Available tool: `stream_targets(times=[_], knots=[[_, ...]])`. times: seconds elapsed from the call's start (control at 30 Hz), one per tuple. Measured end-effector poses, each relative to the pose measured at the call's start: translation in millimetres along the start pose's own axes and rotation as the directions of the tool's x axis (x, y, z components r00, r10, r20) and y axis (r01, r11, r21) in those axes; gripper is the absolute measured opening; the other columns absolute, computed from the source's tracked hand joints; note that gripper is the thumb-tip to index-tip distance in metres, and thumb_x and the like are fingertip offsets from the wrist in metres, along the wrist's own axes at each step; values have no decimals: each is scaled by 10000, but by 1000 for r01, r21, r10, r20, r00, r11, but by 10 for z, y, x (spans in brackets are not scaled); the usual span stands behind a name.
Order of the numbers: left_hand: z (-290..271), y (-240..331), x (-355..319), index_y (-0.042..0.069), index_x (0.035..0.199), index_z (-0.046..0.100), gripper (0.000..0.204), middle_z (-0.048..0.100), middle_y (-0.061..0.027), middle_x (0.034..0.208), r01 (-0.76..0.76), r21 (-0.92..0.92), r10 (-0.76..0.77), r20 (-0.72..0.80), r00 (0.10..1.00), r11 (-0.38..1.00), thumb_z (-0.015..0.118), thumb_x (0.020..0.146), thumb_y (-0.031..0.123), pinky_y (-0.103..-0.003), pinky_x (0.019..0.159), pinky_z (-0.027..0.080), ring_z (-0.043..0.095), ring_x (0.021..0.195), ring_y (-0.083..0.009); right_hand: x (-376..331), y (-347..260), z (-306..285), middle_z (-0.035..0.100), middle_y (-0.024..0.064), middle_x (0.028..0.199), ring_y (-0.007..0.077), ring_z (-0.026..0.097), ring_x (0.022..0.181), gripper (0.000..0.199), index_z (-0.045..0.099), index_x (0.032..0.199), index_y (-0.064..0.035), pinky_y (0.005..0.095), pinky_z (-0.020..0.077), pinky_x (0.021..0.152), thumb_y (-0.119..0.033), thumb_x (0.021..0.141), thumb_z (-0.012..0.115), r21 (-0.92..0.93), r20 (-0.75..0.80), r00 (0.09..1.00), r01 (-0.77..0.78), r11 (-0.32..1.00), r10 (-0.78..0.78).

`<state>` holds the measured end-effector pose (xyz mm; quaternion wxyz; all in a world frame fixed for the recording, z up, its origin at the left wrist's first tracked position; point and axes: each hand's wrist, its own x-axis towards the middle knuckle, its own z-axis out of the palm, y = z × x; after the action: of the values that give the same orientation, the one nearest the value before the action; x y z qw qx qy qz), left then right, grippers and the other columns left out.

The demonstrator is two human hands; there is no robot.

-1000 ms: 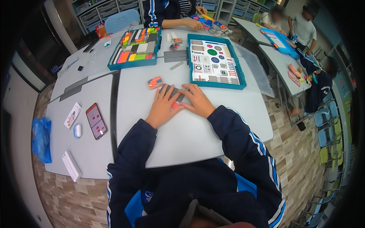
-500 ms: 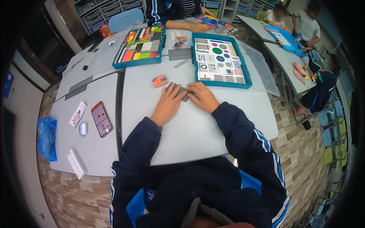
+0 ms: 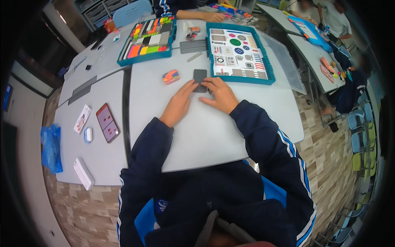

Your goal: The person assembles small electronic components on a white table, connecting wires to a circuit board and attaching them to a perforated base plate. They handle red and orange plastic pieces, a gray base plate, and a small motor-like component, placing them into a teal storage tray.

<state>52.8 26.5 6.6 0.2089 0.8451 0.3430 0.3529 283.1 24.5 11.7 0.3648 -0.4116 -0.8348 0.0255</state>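
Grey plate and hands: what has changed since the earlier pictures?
The grey plate turned clockwise, from slanting to pointing straight away, and shifted right. Left hand and right hand still touch it. A pink piece is no longer visible. The phone and small box stayed put.

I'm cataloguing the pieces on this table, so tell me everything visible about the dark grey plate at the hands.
The dark grey plate is rectangular, with a textured face that looks like plastic; finer detail is too small to tell. It appears flat on the pale table, long sides running up and down the picture. The left hand has fingertips at its near left edge; the right hand partly covers its right side.
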Motion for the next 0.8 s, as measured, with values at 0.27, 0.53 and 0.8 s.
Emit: stream_targets(times=[0.27,0.53,0.8], knots=[[-88,-23,-29,49,1438,511,485,485,-185,1510,147,-23,-148,-56,987,989,622,982,172,-397,1128,410,475,1383,-361,-34,9,46,640,118,1212,314,605,1096,384,667,1155,-7,394,517,926,-169,827,783,-31,6,999,-44,999,44],[-39,-98,-45,-27,1405,485,531,472,-204,1505,-80,318,57,82,995,945,645,974,238,-478,1203,298,401,1440,-347,-35,-18,41,658,130,1161,297,615,1038,391,691,1135,-30,402,514,879,-245,822,781,-150,-79,997,-32,988,20],[17,-168,-19,-51,1297,510,384,509,-225,1435,27,119,-28,1,1000,992,619,964,106,-486,1205,304,461,1367,-381,24,-229,296,662,147,1138,312,585,1025,430,707,1124,-66,450,428,959,-378,832,758,-434,-94,995,-23,900,-20]])
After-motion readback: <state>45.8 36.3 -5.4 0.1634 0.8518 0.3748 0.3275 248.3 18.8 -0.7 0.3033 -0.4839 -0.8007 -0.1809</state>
